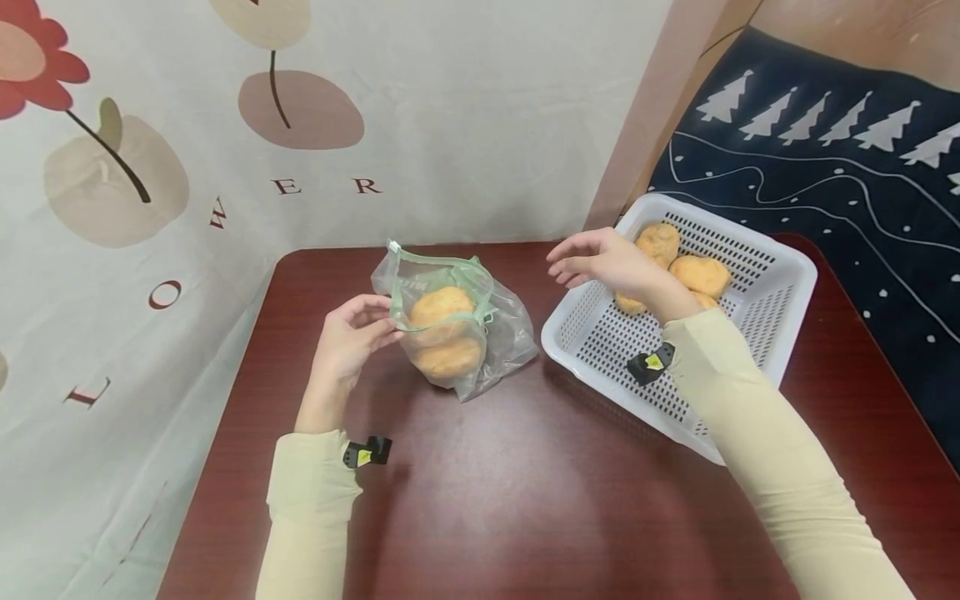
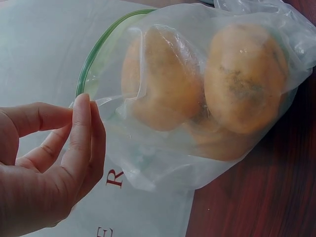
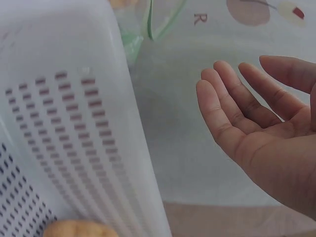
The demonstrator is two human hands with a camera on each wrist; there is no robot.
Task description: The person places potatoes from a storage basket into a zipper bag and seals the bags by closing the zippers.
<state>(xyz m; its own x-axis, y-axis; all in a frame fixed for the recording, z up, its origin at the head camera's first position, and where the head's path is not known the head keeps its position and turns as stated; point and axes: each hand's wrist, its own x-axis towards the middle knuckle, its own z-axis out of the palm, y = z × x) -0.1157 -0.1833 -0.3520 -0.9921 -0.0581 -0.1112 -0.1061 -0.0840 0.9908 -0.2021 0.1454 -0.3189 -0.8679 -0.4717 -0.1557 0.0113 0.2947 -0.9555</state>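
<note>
A clear zip bag (image 1: pixel 510 333) with a green-edged mouth stands on the table, several potatoes (image 1: pixel 444 310) inside it. My left hand (image 1: pixel 348 337) pinches the left side of the bag's green rim between thumb and fingers. In the left wrist view the potatoes (image 2: pixel 242 79) show through the plastic, right of the pinching fingertips (image 2: pixel 81 106). My right hand (image 1: pixel 600 262) is in the air over the far left edge of the white basket (image 1: pixel 558 333), fingers loosely bent and holding nothing. In the right wrist view the right hand (image 3: pixel 261 108) is beside the basket wall (image 3: pixel 123 128).
Several potatoes (image 1: pixel 701 277) lie at the far end of the basket, partly hidden by my right forearm. The dark red table (image 1: pixel 480 500) meets a printed cloth (image 1: pixel 480 125) at its back edge. A navy cloth with white trees (image 1: pixel 825 167) hangs at the right.
</note>
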